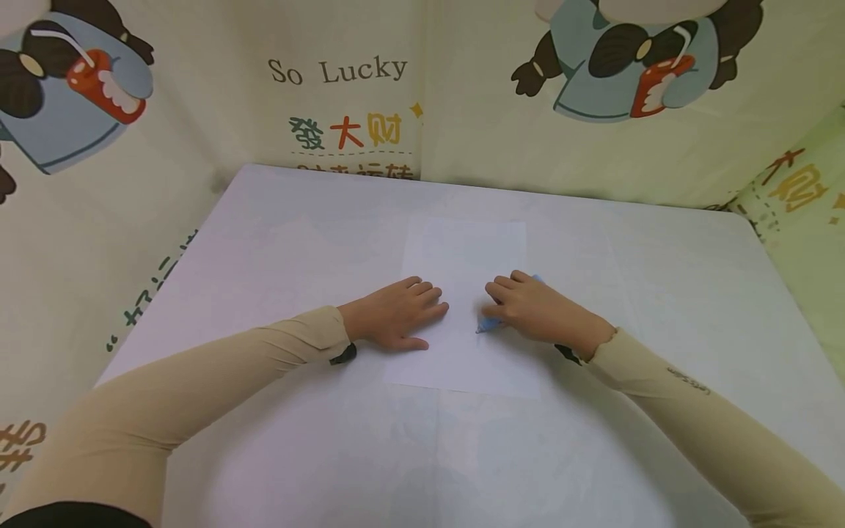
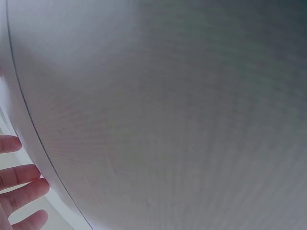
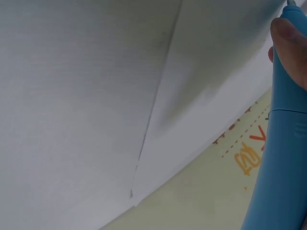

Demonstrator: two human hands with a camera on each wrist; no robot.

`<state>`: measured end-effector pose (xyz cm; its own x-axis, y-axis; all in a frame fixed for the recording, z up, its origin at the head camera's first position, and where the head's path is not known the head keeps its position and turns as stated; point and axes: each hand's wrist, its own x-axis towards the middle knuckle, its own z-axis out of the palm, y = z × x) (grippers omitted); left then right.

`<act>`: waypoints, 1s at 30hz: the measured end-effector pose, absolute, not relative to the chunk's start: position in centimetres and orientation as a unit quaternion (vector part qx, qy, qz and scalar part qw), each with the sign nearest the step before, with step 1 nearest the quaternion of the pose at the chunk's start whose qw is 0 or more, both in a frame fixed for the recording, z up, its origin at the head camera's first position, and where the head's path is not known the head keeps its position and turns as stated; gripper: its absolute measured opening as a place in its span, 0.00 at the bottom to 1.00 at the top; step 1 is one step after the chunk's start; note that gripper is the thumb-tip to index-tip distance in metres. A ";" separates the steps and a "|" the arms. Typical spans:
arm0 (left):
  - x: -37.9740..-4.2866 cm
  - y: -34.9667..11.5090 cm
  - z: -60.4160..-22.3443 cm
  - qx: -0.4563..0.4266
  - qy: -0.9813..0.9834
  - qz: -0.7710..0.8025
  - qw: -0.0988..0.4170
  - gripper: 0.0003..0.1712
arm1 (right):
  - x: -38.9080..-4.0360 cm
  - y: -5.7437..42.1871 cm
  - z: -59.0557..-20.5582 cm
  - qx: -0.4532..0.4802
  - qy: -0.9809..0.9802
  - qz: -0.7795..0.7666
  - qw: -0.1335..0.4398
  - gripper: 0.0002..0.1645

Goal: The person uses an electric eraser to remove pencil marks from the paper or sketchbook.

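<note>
A white sheet of paper (image 1: 462,253) lies on the white table in front of me. My left hand (image 1: 398,314) rests with spread fingers over the sheet's left side. In the left wrist view, several of its fingertips (image 2: 21,176) show at the lower left edge. My right hand (image 1: 531,308) grips a thick light-blue pen (image 1: 490,323), its tip pointing down at the paper, where a faint short line shows below it. The right wrist view gives the pen's smooth blue barrel (image 3: 280,148) with a seam, a small grey tip and the thumb (image 3: 292,50) pressed near the front.
The white table (image 1: 297,249) extends around the paper on all sides. Cream curtains (image 1: 472,95) with cartoon prints and lettering hang behind it and at both sides. Dark wrist-worn devices (image 1: 344,355) show beneath the sleeve cuffs.
</note>
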<state>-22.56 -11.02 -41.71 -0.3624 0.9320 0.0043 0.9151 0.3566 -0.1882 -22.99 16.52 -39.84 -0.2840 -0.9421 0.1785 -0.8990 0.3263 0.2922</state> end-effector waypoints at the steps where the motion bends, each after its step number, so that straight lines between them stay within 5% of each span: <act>1: -22.6 -11.0 -41.7 -0.561 -0.822 0.077 0.054 0.34 | -23.0 16.6 -39.8 0.575 -0.800 -0.068 0.159 0.12; 30: -22.5 -11.1 -41.7 -0.558 -0.825 0.082 0.050 0.34 | -22.9 17.2 -39.7 0.578 -0.795 -0.054 0.174 0.12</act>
<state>-22.49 -11.10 -41.67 -0.3730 0.9278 -0.0090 0.9115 0.3647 -0.1902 -22.90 17.22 -39.69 -0.2701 -0.9386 0.2147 -0.9010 0.3250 0.2873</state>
